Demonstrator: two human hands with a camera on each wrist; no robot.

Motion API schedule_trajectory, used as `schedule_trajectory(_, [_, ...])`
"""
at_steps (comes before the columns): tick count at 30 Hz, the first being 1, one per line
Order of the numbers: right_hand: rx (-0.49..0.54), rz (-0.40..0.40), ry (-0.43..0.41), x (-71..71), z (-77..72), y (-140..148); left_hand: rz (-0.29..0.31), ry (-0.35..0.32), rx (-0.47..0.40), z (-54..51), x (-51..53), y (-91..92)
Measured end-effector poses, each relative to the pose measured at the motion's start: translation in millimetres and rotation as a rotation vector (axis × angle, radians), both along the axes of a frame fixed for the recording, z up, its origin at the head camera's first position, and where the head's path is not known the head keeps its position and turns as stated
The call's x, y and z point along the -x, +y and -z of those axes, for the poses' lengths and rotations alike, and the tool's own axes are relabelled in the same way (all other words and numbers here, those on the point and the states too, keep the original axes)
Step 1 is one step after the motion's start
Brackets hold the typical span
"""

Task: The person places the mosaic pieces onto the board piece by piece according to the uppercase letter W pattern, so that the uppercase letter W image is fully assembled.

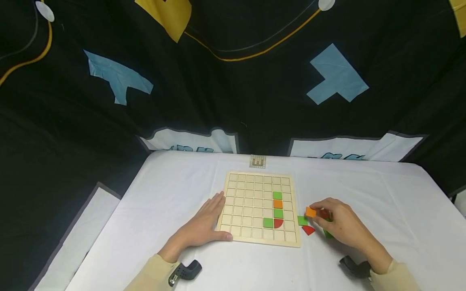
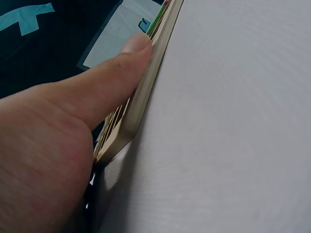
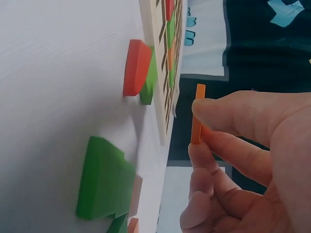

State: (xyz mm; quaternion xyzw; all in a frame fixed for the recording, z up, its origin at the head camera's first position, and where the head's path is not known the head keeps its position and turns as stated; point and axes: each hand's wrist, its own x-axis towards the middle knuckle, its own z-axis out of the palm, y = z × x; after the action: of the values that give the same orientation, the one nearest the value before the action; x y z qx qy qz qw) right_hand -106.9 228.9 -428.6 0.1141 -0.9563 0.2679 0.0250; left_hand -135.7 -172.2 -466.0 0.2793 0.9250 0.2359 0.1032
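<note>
A square wooden grid board [image 1: 247,210] lies on the white table. Set in its right half are green squares [image 1: 278,214], an orange square [image 1: 277,204] and a red quarter-circle piece [image 1: 278,223]. My left hand [image 1: 204,226] rests along the board's left edge with straight fingers, its thumb on the near left corner. Just right of the board, my right hand [image 1: 336,222] pinches an orange square tile [image 3: 198,114] between thumb and fingertips, above the table. Below it lie a loose red piece [image 1: 308,230] and a green piece [image 1: 302,220] by the board's right edge.
More loose pieces, among them a green one [image 3: 104,179], lie under and beside my right hand, partly hidden in the head view. A small patterned card [image 1: 257,161] sits behind the board, near the table's far edge. A black curtain [image 1: 233,101] hangs behind.
</note>
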Motion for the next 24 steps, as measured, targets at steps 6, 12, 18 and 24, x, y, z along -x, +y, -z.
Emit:
schedule_trajectory(6, [0.024, -0.01, 0.012, -0.6, -3.8, -5, 0.004, 0.001, -0.012, -1.4, 0.4, -0.3])
schedule_trajectory(12, [0.044, -0.017, 0.007, -0.6, -7.2, -13, -0.005, -0.014, -0.013, -1.1, -1.1, -0.3])
schedule_trajectory(18, [0.054, -0.03, 0.003, 0.2, -8.7, -22, -0.004, -0.008, -0.026, -0.7, -1.7, -0.2])
schedule_trajectory(24, [0.065, -0.062, 0.028, 0.9, -7.6, -31, -0.01, -0.006, -0.015, -0.1, -2.2, -0.4])
